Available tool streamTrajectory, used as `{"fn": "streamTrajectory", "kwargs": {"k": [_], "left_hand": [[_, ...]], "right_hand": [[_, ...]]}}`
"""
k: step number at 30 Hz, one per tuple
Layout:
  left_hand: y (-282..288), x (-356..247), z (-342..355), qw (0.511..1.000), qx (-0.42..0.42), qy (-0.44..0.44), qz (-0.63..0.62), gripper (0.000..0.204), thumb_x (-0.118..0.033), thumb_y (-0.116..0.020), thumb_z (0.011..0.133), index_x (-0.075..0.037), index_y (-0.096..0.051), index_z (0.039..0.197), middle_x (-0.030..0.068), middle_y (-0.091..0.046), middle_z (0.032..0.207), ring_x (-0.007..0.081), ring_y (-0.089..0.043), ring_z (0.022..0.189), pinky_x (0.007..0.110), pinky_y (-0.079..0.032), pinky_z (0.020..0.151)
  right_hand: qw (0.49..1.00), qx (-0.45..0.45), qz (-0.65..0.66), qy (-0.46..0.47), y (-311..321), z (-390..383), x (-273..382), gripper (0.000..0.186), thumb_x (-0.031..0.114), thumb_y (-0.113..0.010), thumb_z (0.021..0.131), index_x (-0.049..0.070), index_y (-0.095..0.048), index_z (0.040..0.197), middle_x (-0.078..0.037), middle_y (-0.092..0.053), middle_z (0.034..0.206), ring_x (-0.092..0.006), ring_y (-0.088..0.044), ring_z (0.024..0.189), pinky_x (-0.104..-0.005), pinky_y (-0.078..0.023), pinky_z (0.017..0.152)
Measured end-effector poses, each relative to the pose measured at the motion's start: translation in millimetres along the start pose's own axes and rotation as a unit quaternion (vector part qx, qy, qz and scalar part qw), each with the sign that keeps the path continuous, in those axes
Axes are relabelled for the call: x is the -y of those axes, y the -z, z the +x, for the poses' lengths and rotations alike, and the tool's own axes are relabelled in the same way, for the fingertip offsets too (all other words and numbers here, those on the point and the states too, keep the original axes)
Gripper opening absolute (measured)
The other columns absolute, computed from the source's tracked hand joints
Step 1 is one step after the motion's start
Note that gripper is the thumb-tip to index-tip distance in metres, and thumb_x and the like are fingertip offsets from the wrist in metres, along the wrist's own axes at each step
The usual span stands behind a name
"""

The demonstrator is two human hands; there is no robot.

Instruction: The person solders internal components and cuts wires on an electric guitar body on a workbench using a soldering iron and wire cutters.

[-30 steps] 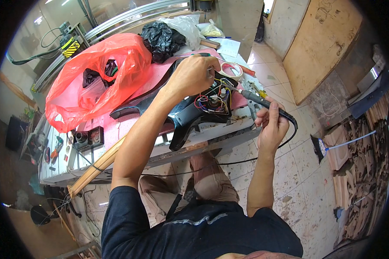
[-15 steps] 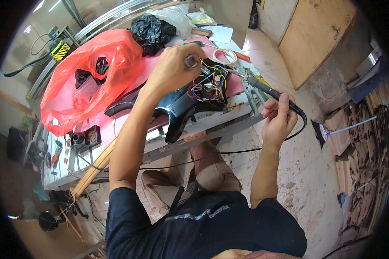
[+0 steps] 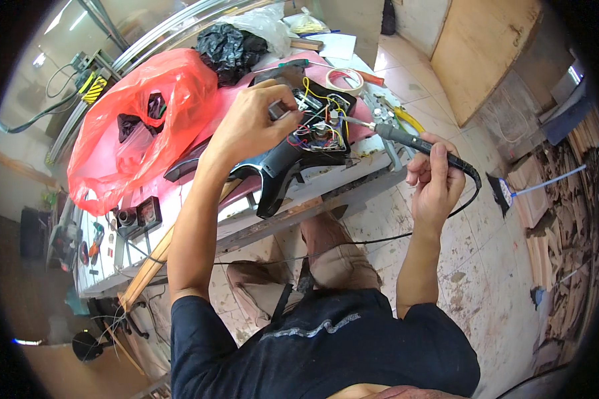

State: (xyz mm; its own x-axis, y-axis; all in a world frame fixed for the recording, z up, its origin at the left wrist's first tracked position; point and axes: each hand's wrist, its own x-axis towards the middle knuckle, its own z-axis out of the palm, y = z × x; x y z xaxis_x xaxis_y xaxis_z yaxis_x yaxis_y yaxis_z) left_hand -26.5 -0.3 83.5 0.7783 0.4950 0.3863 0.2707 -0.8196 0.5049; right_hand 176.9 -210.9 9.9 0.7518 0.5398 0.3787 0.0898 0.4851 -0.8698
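A black plastic housing (image 3: 271,174) lies on the table, its open far end showing a tangle of coloured wires (image 3: 323,130). Above the left side of those wires, my left hand (image 3: 249,123) is closed on a small grey block (image 3: 277,110); its exact kind I cannot make out. My right hand (image 3: 438,176) grips a soldering iron (image 3: 406,137) by its dark handle. The iron's tip points left toward the wires on the housing; whether it touches them I cannot tell. From the handle a black cord loops down under my right hand.
A red plastic bag (image 3: 90,163) spreads over the left of the table, beside a black bag (image 3: 229,46). Beyond the housing lie a tape roll (image 3: 344,81) and a screwdriver (image 3: 293,63). Yellow-handled pliers (image 3: 408,120) rest near the right edge. The iron's cord crosses in front of my legs.
My left hand has come slightly down and left with the grey block, showing more of the wires. My right hand has shifted a little right and down with the soldering iron.
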Motion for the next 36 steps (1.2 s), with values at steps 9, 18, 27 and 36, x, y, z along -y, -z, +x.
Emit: {"fn": "streamTrajectory", "kwargs": {"k": [9, 18, 27, 36], "left_hand": [[-8.6, 14.5, 1.7, 0.998, 0.019, -0.040, 0.037, 0.013, -0.010, -0.072, 0.082, 0.000, -0.066, 0.087, 0.0146, -0.066, 0.090, 0.0296, -0.067, 0.082, 0.039, -0.052, 0.076], [-15.8, 14.2, 6.0, 0.992, 0.017, -0.062, 0.105, 0.010, -0.008, -0.070, 0.077, -0.001, -0.066, 0.083, 0.0149, -0.062, 0.088, 0.0341, -0.065, 0.085, 0.043, -0.051, 0.076], [-22.3, 15.9, 13.3, 0.986, 0.009, -0.100, 0.133, 0.009, -0.010, -0.068, 0.078, -0.001, -0.066, 0.081, 0.0160, -0.060, 0.088, 0.0364, -0.062, 0.092, 0.046, -0.050, 0.081], [-23.9, 18.6, 15.1, 0.985, 0.017, -0.093, 0.148, 0.009, -0.009, -0.068, 0.079, -0.001, -0.066, 0.080, 0.0159, -0.059, 0.087, 0.0367, -0.062, 0.092, 0.047, -0.049, 0.081]], "right_hand": [[0.998, 0.040, -0.038, -0.018, -4.9, 3.2, -10.7, 0.033, 0.028, -0.058, 0.106, -0.004, -0.067, 0.110, -0.004, -0.063, 0.066, -0.0069, -0.052, 0.050, -0.0206, -0.041, 0.048], [0.997, 0.057, -0.056, -0.024, -16.1, 8.4, -15.9, 0.031, 0.027, -0.059, 0.106, -0.003, -0.068, 0.108, -0.003, -0.063, 0.066, -0.0060, -0.053, 0.050, -0.0202, -0.041, 0.047], [0.994, 0.069, -0.072, -0.036, -24.8, 11.9, -22.2, 0.029, 0.027, -0.059, 0.106, 0.001, -0.069, 0.108, -0.002, -0.063, 0.066, -0.0054, -0.053, 0.051, -0.0198, -0.040, 0.047], [0.994, 0.079, -0.069, -0.034, -25.1, 12.8, -26.1, 0.028, 0.027, -0.059, 0.106, 0.001, -0.069, 0.107, -0.002, -0.062, 0.066, -0.0056, -0.054, 0.052, -0.0201, -0.041, 0.047]]}}
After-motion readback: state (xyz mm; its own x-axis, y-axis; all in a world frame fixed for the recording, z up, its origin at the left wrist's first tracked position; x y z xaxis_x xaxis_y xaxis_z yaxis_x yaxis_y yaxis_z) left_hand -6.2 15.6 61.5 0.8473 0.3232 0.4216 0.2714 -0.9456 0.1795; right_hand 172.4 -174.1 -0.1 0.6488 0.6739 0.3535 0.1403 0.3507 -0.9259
